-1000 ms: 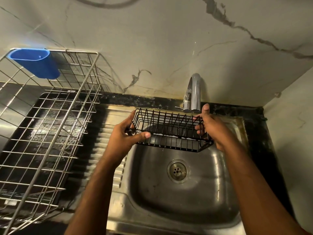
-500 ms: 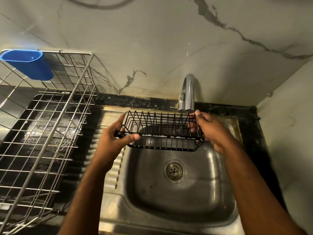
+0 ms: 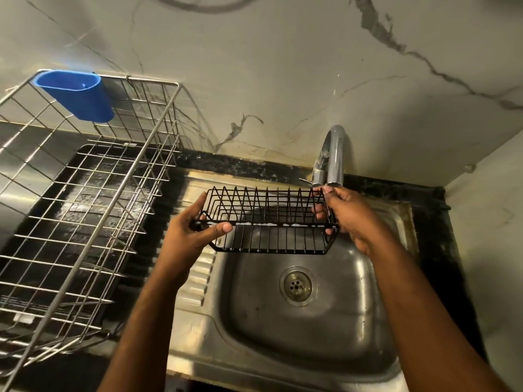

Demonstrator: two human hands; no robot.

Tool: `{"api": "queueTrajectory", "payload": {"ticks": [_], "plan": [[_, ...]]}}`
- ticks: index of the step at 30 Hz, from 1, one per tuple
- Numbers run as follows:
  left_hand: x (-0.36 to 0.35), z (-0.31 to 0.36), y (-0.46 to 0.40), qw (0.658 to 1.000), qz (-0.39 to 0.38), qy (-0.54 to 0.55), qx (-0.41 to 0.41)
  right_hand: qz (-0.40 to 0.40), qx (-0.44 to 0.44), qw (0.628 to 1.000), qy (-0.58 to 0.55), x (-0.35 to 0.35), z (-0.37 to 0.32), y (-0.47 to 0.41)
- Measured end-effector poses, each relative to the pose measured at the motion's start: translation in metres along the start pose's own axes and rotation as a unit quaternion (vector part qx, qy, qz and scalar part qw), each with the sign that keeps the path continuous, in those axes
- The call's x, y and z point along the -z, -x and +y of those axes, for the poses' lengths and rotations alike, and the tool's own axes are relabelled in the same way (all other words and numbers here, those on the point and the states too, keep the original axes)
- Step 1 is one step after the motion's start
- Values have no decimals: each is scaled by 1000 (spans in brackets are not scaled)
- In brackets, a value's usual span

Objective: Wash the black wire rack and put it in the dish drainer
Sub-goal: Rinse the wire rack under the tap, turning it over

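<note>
Rack [image 3: 268, 224], soap still on its rim, now sits tilted under the tap [image 3: 334, 157] at one o'clock, my left hand [image 3: 189, 236] and right hand [image 3: 351, 216] gripping its ends, ready for rinsing.

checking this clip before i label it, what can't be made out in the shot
Head view only:
- Water flow: too faint to tell at the tap spout, where the right hand meets the black wire rack.
- Left hand fingers: behind the rack's end.
- White specks on the rack's front rail: too small to identify.
- Dish drainer: cut by the left edge.
- Blue holder contents: hidden by its wall.
</note>
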State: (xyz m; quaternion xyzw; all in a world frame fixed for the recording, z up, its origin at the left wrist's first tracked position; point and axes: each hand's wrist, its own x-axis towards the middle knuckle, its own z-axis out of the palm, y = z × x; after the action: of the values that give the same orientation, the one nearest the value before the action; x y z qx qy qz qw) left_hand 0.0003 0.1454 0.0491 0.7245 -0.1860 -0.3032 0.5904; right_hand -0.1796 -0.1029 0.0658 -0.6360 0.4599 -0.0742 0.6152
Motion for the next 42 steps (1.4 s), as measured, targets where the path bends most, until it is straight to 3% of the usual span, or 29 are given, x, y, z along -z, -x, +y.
{"api": "queueTrajectory", "payload": {"ticks": [10, 15, 24, 32, 35, 38, 42], "plan": [[-13, 3, 13, 997, 60, 33, -19, 26, 15, 998, -50, 3, 10, -6], [-28, 5, 16, 990, 138, 24, 31, 44, 17, 993, -112, 7, 12, -4], [-34, 2, 14, 980, 185, -14, 71, 14, -44, 985, -165, -11, 13, -19], [-35, -4, 7, 981, 165, -25, 99, 39, -78, 993, -86, -18, 18, -21], [-41, -8, 0, 981, 163, -44, 94, 66, -10, 998, 24, -11, 21, -13], [-48, -11, -8, 984, 142, -58, 89, 64, 89, 980, 166, 0, 27, -3], [-54, -12, -18, 987, 109, -54, 101, 130, 99, 949, 269, 14, 32, 1]]}}
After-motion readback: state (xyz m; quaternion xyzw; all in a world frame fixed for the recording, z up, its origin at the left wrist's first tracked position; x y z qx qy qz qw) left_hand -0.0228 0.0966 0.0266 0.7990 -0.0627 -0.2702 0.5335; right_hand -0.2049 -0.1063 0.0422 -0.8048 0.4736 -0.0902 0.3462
